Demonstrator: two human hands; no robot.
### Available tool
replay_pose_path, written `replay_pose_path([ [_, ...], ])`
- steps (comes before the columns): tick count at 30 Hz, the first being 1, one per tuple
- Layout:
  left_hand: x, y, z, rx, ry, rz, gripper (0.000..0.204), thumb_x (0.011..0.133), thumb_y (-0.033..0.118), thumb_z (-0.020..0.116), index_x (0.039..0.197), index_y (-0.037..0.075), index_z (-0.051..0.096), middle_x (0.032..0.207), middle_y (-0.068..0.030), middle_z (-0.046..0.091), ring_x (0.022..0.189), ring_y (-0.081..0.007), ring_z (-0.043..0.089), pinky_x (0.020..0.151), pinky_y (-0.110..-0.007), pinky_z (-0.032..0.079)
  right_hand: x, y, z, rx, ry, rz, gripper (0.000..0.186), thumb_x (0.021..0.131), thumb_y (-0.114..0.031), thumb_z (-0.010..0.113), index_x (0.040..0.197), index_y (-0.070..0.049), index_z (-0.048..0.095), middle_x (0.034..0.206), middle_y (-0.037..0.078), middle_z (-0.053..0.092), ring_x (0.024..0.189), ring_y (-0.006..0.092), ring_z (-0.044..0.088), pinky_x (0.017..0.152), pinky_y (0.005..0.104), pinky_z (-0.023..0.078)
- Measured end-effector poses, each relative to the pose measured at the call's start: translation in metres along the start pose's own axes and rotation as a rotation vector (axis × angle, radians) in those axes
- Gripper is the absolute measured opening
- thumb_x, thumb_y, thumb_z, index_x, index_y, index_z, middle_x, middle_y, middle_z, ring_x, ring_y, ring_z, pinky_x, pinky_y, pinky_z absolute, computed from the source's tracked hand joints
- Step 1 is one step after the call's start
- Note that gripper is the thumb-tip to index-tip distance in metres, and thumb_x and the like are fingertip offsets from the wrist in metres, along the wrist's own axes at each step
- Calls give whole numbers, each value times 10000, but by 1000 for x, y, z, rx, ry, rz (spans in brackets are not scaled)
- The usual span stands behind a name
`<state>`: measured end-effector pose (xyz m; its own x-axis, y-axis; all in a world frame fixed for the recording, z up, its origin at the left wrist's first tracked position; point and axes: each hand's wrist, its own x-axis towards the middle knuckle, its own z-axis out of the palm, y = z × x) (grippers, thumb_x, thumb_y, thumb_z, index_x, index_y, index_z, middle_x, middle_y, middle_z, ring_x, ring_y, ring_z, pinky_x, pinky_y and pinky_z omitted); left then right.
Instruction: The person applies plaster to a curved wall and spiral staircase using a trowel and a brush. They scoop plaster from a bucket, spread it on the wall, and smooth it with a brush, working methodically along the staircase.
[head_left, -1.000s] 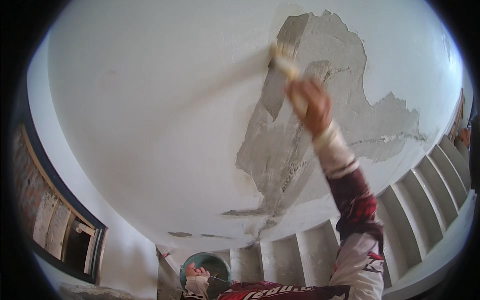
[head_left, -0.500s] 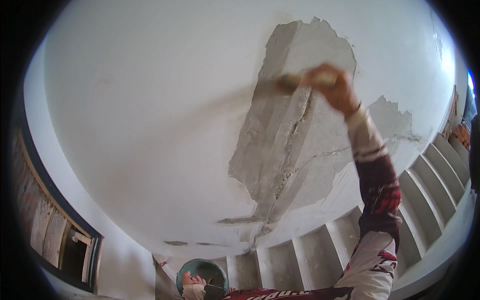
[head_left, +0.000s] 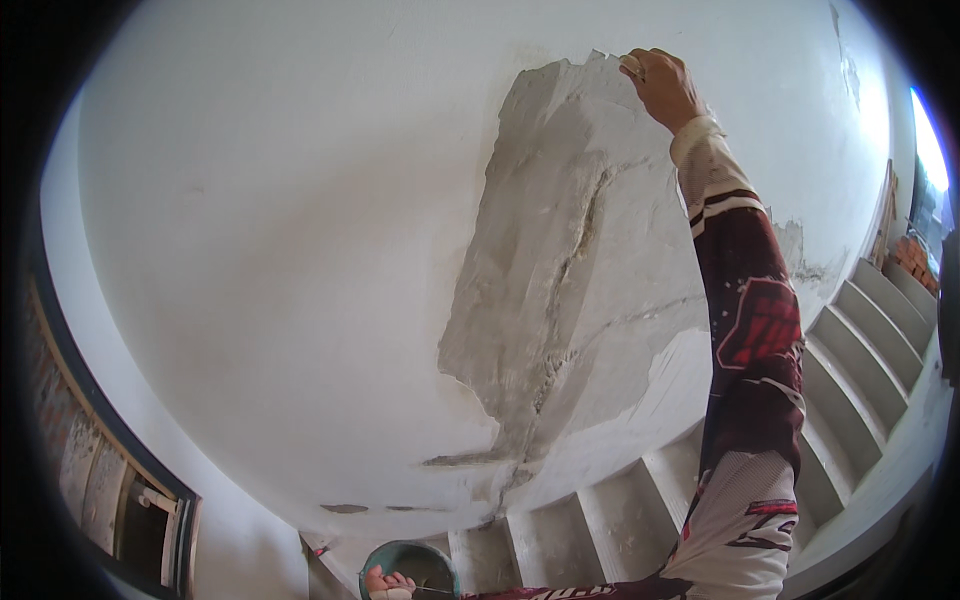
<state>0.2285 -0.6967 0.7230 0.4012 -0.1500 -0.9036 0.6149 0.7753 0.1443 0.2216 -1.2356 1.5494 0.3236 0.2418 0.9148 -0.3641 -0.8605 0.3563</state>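
Note:
My right hand (head_left: pixel 664 88) is raised high, closed around the pale handle of a brush (head_left: pixel 632 66); the brush's head is mostly hidden. It is at the upper right edge of a bare grey patch (head_left: pixel 520 240) on the white wall, where the paint has peeled. A rough crack (head_left: pixel 570 270) runs down through this patch. Low at the bottom edge, my left hand (head_left: pixel 390 582) has its fingers curled at a dark green bucket (head_left: pixel 452 572), by its thin wire handle. Something greyish lies inside the bucket.
Grey concrete stairs (head_left: pixel 550 540) run along the wall's foot and climb to the right. A dark-framed opening (head_left: pixel 185 520) is at lower left. Bricks (head_left: pixel 915 262) are stacked at far right. A smaller peeled patch (head_left: pixel 790 245) shows behind my right arm.
My right hand has moved up with the brush, from the middle of the patch to its upper right edge. More of the patch looks darker and streaked. My left hand stays at the bucket.

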Motion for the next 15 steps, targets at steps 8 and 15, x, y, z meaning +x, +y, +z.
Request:
replay_pose_path([
  [8, -7, 2, 5, -4, 21, 4, 322, 734, 311, 651, 665, 219, 350, 605, 58, 337, 645, -150, 435, 770, -437, 366, 16, 10, 22, -2, 41, 112, 532, 762, -436, 748, 1127, -60, 658, 946, 167, 673, 905, 308, 642, 824, 393, 507],
  [15, -13, 4, 4, -19, 32, 9, 329, 733, 317, 653, 660, 217, 348, 604, 54, 335, 649, -151, 436, 760, -435, 369, 32, 18, 24, 60, 16, 76, 466, 786, -407, 715, 1110, -78, 654, 1015, 152, 676, 959, 327, 631, 832, 414, 504],
])
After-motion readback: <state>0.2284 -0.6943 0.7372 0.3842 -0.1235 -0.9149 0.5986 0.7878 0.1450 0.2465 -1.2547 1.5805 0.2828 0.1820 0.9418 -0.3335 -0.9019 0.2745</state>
